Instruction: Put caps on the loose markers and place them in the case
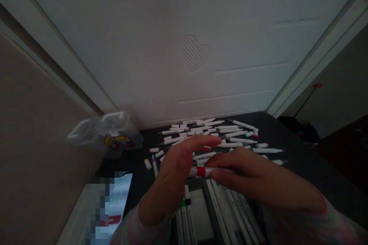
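My right hand (253,178) is closed around a white marker with a red band (202,171), holding it level above a dark tray (201,214). My left hand (179,164) has its fingers stretched out flat and its palm meets the marker's left end. The tray holds several white markers lying in rows. Beyond both hands, several loose white markers (218,134) lie scattered on a dark mat (301,153) on the floor.
A clear plastic lid with handles (106,132) rests at the left by the wall. A phone with a lit screen (117,203) lies at the lower left. A white door with heart shapes (195,53) stands behind the mat.
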A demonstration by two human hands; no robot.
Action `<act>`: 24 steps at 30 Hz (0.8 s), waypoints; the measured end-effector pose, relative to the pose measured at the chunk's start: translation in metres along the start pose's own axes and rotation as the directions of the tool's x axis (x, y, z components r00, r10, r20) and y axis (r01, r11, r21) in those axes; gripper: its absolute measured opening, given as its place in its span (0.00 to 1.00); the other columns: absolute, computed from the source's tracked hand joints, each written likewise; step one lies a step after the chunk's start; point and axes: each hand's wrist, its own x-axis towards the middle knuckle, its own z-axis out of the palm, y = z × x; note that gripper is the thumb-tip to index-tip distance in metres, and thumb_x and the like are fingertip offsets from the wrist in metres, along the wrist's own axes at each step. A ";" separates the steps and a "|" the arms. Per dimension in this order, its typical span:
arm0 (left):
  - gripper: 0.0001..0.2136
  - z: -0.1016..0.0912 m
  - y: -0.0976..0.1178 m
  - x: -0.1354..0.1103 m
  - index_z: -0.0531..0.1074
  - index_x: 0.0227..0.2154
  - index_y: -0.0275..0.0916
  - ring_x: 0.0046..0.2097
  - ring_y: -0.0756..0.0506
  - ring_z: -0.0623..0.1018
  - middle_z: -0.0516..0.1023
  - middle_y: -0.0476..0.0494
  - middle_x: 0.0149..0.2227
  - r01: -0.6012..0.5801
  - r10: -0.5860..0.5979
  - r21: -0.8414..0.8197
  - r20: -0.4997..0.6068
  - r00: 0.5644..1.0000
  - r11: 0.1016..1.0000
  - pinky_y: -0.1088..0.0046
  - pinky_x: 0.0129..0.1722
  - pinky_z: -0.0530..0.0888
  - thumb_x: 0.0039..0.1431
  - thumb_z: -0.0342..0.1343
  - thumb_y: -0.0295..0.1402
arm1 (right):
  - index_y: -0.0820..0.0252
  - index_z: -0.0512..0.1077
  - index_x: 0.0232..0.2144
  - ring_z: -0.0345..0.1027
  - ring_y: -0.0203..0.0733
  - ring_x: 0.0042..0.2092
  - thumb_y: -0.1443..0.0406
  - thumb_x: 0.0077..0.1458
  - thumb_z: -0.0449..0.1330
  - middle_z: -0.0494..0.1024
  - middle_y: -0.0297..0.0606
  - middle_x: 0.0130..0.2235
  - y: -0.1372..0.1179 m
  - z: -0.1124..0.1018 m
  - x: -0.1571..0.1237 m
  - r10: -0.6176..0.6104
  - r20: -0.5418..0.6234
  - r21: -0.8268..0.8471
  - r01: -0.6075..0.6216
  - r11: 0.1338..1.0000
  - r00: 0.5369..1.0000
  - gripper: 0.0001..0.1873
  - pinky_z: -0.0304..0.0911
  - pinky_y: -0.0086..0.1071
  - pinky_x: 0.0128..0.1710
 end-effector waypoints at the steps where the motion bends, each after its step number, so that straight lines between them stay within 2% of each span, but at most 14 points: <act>1: 0.32 0.000 0.000 0.000 0.75 0.39 0.41 0.43 0.40 0.75 0.77 0.41 0.41 -0.004 0.004 0.003 -0.003 1.000 1.000 0.64 0.43 0.70 0.53 0.34 0.58 | 0.57 0.74 0.33 0.65 0.32 0.25 0.60 0.58 0.49 0.73 0.30 0.24 0.000 0.000 0.001 -0.003 -0.002 0.009 0.003 1.000 1.000 0.15 0.58 0.25 0.24; 10: 0.30 0.000 0.005 0.000 0.76 0.35 0.40 0.40 0.41 0.76 0.78 0.41 0.36 -0.028 0.028 -0.016 -0.003 1.000 0.999 0.66 0.41 0.70 0.53 0.35 0.57 | 0.57 0.75 0.31 0.64 0.33 0.25 0.58 0.57 0.50 0.70 0.30 0.21 0.002 0.003 0.003 0.000 -0.009 0.151 0.001 0.989 1.000 0.15 0.60 0.25 0.24; 14: 0.29 0.002 0.006 -0.001 0.76 0.32 0.40 0.39 0.42 0.76 0.78 0.41 0.34 -0.050 0.051 -0.037 0.034 0.998 0.998 0.66 0.42 0.70 0.54 0.36 0.56 | 0.57 0.75 0.32 0.64 0.33 0.24 0.59 0.57 0.50 0.70 0.30 0.21 0.000 0.003 0.002 -0.002 -0.008 0.132 0.003 0.991 1.000 0.15 0.60 0.25 0.24; 24: 0.27 0.001 0.004 -0.001 0.76 0.31 0.39 0.36 0.43 0.77 0.78 0.41 0.33 0.005 -0.003 -0.146 0.014 1.000 0.989 0.67 0.38 0.72 0.55 0.39 0.54 | 0.58 0.74 0.26 0.64 0.32 0.24 0.61 0.58 0.50 0.72 0.30 0.22 -0.005 0.005 0.002 0.011 -0.019 0.045 -0.011 0.999 1.000 0.16 0.58 0.24 0.23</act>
